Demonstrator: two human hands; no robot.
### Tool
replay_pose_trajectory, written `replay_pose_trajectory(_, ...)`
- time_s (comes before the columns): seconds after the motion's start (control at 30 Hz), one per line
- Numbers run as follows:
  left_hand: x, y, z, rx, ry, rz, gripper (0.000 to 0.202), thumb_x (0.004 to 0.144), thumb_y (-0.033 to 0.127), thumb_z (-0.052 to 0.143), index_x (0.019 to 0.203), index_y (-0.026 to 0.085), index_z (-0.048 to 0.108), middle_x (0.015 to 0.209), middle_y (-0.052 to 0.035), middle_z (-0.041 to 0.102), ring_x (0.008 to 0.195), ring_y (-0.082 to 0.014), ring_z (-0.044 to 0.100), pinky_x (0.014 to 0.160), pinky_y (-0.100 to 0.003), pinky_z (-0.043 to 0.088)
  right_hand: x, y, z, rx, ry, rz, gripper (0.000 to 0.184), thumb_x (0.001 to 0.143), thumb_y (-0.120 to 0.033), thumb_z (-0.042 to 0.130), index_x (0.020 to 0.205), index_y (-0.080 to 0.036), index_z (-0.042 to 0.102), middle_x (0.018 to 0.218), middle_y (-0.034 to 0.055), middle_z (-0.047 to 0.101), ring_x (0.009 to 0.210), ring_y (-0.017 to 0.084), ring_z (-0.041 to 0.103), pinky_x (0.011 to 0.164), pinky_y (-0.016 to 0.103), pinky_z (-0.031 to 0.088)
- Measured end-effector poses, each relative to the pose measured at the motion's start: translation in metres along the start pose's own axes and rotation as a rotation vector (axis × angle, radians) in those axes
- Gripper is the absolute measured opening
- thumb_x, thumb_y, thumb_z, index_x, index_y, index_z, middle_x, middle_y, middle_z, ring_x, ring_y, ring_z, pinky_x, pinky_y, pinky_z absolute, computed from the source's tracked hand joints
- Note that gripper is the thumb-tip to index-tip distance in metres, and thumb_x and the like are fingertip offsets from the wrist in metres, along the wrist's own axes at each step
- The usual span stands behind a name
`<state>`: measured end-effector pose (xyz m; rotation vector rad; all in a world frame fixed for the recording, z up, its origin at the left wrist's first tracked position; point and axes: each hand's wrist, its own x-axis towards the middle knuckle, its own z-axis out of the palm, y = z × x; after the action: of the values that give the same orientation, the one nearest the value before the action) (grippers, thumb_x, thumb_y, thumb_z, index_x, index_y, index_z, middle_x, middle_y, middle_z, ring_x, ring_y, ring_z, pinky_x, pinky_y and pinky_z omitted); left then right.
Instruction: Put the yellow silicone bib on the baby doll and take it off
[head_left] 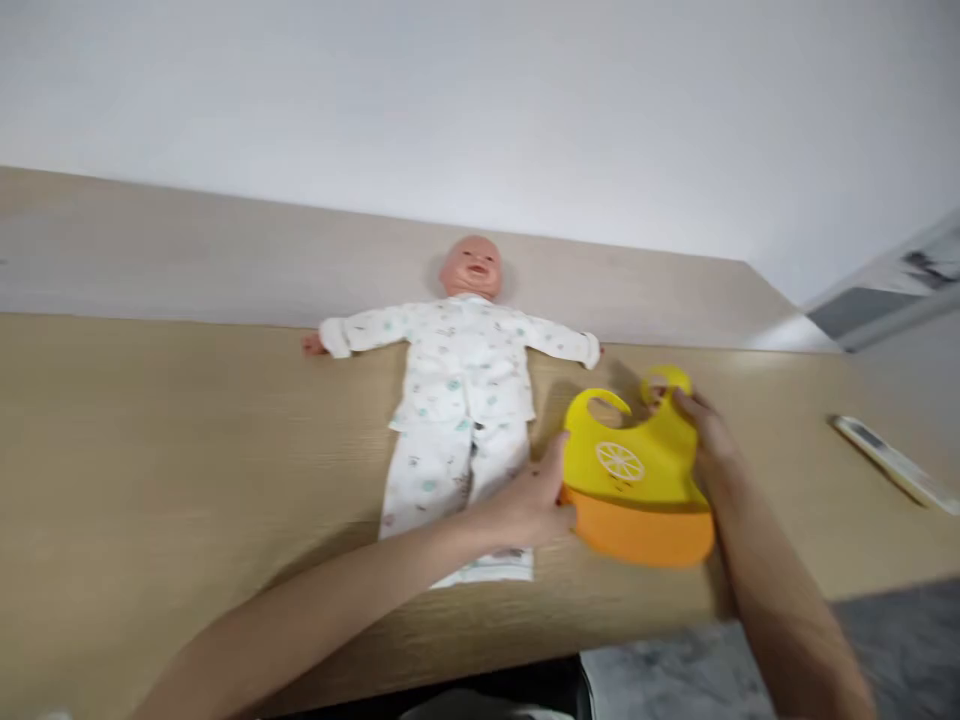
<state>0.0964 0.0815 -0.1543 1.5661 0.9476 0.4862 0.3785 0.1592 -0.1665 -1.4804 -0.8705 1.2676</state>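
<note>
The bib (pixel 639 460) is located to the right of the doll (pixel 466 370), near the end of its outstretched sleeve. The bib has a yellow upper section with a white citrus-slice print and an orange lower pocket (pixel 637 533). The left hand (pixel 541 500) grasps the bib's left edge, where yellow meets orange. The right hand (pixel 709 432) grasps the opposite edge, just below the neck strap (pixel 672 378). Whether the bib touches the table (pixel 187 430) cannot be determined. The doll lies face up in a patterned white top and trousers, head toward the wall (pixel 465 110); the left forearm crosses in front of its legs. A white elongated object (pixel 892 462) lies at the far right of the table.
</note>
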Motion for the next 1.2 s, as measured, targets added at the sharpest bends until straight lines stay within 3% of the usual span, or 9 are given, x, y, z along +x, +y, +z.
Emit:
replay_pose_trajectory(0.07,-0.003,0.0,0.001,0.331,-0.017,0.112,0.07,0.082,0.024,0.048,0.148,0.014,0.024,0.14,-0.0212,0.044,0.125,-0.0306,0.048,0.102,-0.044,0.043,0.006,0.002,0.002,-0.061,-0.038,-0.048,0.038,0.074,-0.048,0.065,0.1,-0.022,0.057,0.092,0.0055,0.062,0.071,0.017,0.061,0.066,0.03,0.053)
replay_pose_trajectory(0.2,-0.009,0.002,0.008,0.926,-0.017,0.186,0.036,0.089,0.024,0.037,0.118,0.016,0.058,0.11,-0.015,0.059,0.096,-0.0286,0.06,0.08,-0.047,0.052,0.025,0.006,-0.009,-0.245,-0.032,-0.147,0.044,0.072,-0.052,0.064,0.102,-0.021,0.054,0.087,0.0028,0.062,0.063,0.013,0.056,0.057,0.026,0.049)
replay_pose_trajectory(0.37,-0.015,0.014,0.003,1.144,0.012,0.299,0.034,0.091,0.025,0.039,0.113,0.013,0.063,0.103,-0.0154,0.063,0.1,-0.0304,0.058,0.085,-0.047,0.05,0.036,0.011,-0.032,-0.41,0.152,-0.15,0.04,0.067,-0.046,0.066,0.091,-0.018,0.053,0.075,0.0023,0.06,0.06,0.013,0.055,0.051,0.023,0.042)
replay_pose_trajectory(0.5,-0.018,0.029,-0.042,1.099,0.216,0.282,0.037,0.094,0.029,0.037,0.121,0.018,0.059,0.119,-0.0103,0.063,0.106,-0.0254,0.057,0.083,-0.038,0.048,0.032,0.014,-0.041,-0.614,0.321,-0.196,0.049,0.075,-0.046,0.058,0.113,-0.016,0.053,0.09,0.0077,0.064,0.069,0.016,0.06,0.059,0.027,0.047)
replay_pose_trajectory(0.6,-0.025,0.02,-0.104,1.038,0.576,0.156,0.036,0.094,0.035,0.04,0.122,0.021,0.057,0.121,-0.0054,0.062,0.107,-0.0212,0.056,0.088,-0.033,0.044,0.021,0.011,-0.039,-0.801,0.445,-0.419,0.041,0.081,-0.045,0.051,0.108,-0.014,0.057,0.099,0.0112,0.064,0.079,0.018,0.061,0.072,0.032,0.049)
replay_pose_trajectory(0.73,-0.04,-0.027,-0.191,1.117,0.88,-0.03,0.031,0.092,0.027,0.04,0.118,0.021,0.054,0.125,-0.0046,0.057,0.113,-0.0196,0.048,0.097,-0.031,0.036,0.008,-0.008,-0.006,-0.915,0.293,-0.668,0.032,0.085,-0.041,0.047,0.102,-0.016,0.058,0.104,0.0116,0.063,0.087,0.019,0.06,0.076,0.033,0.049)
replay_pose_trajectory(0.83,-0.046,-0.06,-0.232,1.127,0.761,-0.209,0.027,0.091,0.04,0.047,0.105,0.018,0.054,0.12,-0.0055,0.056,0.112,-0.0215,0.043,0.099,-0.033,0.031,0.02,-0.028,0.045,-1.076,-0.055,-0.759,0.023,0.083,-0.033,0.051,0.099,-0.019,0.058,0.111,0.0089,0.061,0.102,0.02,0.057,0.091,0.035,0.045)
replay_pose_trajectory(1.0,-0.041,-0.08,-0.255,1.109,0.59,-0.261,0.039,0.093,0.052,0.041,0.085,0.015,0.051,0.127,-0.0078,0.049,0.117,-0.0248,0.035,0.094,-0.033,0.031,0.077,-0.037,0.125,-1.296,-0.214,-0.683,0.018,0.076,-0.028,0.062,0.087,-0.016,0.053,0.127,0.0093,0.051,0.116,0.024,0.048,0.096,0.035,0.038)
replay_pose_trajectory(1.2,-0.05,-0.078,-0.257,1.267,0.698,-0.327,0.024,0.097,0.031,0.034,0.094,0.016,0.052,0.119,-0.0066,0.055,0.1,-0.0182,0.043,0.086,-0.032,0.031,0.095,-0.023,0.144,-1.364,-0.08,-0.594,0.017,0.084,-0.033,0.053,0.091,-0.017,0.053,0.095,0.0061,0.062,0.085,0.019,0.055,0.077,0.03,0.036)
